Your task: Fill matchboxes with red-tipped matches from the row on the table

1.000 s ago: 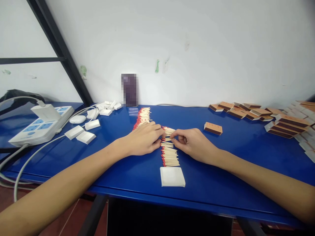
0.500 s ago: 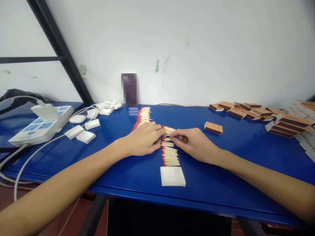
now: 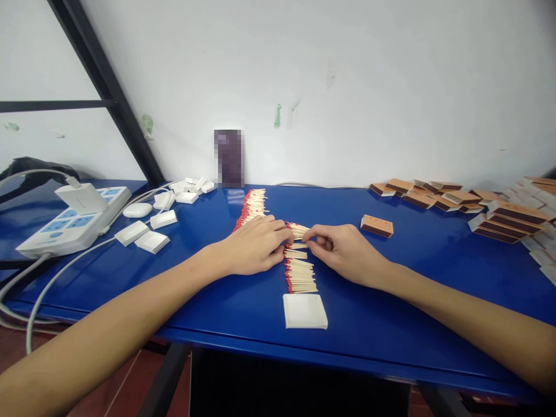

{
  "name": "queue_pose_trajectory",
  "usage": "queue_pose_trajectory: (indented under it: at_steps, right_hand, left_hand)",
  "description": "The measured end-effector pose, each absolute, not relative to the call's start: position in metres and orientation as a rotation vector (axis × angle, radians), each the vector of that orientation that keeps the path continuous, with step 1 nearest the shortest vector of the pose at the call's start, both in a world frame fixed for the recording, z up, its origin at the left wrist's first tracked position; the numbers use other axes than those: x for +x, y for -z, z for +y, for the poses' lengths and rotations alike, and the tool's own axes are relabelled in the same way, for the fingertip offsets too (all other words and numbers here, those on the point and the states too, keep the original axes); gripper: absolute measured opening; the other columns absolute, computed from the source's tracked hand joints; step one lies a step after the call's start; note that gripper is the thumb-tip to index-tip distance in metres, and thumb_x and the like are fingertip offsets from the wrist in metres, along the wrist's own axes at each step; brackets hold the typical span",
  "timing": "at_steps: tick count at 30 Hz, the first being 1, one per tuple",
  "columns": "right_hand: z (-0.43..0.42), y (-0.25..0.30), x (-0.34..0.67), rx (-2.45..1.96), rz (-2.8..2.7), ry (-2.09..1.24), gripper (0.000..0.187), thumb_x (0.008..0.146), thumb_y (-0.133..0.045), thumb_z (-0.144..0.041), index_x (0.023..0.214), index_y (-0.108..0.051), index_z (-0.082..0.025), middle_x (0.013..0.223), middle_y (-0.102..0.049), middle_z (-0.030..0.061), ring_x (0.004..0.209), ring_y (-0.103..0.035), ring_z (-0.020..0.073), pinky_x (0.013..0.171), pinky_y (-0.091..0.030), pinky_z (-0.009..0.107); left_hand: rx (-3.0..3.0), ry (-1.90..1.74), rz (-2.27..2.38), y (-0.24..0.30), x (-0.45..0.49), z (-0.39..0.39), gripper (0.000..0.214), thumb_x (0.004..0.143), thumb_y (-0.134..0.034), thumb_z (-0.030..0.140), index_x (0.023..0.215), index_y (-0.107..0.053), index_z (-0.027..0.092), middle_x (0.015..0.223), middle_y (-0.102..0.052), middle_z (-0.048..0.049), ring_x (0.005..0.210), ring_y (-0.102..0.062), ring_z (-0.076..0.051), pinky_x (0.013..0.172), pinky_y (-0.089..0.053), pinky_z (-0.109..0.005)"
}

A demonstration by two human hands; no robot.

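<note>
Power strip (image 3: pixel 67 231): far left of the left fingers. White matchbox trays (image 3: pixel 152 242): nearer, same side. Match pile (image 3: pixel 256 200): just beyond the left hand (image 3: pixel 256 246), whose bent fingers meet the red heads of the match row (image 3: pixel 300 275); grip cannot be told. Row lies between both hands' fingers and extends nearer the viewer. Right hand (image 3: pixel 343 249): thumb and index nearly together at the bare stick ends; pinch unconfirmed. Single matchbox (image 3: pixel 377 226): right of these fingers, beyond.

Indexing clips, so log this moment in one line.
left hand: at matches, red side | right hand: at matches, plain side | white piece: nearer viewer than matches
</note>
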State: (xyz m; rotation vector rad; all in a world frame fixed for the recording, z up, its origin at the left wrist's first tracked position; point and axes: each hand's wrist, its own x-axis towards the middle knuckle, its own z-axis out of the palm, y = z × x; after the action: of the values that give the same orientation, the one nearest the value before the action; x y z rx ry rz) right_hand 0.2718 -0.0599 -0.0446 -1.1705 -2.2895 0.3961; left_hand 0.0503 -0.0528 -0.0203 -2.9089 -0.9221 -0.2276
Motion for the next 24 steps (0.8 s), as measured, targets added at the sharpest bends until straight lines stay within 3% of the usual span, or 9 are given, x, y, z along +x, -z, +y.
queue_pose_trajectory:
  at_steps: [24]
  right_hand:
    - [-0.0564,0.0481,0.2712,-1.179,-2.268,-0.308,0.012,0.084,-0.052,-0.021,0.084,-0.064,-0.019,0.052,-0.051,-0.0068,0.046,-0.044,0.0099,0.052,-0.034,0.024]
  left_hand:
    - [-2.86,0.198,-0.907,0.0261,0.0513,-0.047,0.021,0.096,-0.041,0.016,0.105,-0.06,0.016,0.095,-0.06,-0.0057,0.085,-0.05,-0.02,0.079,-0.039,-0.034]
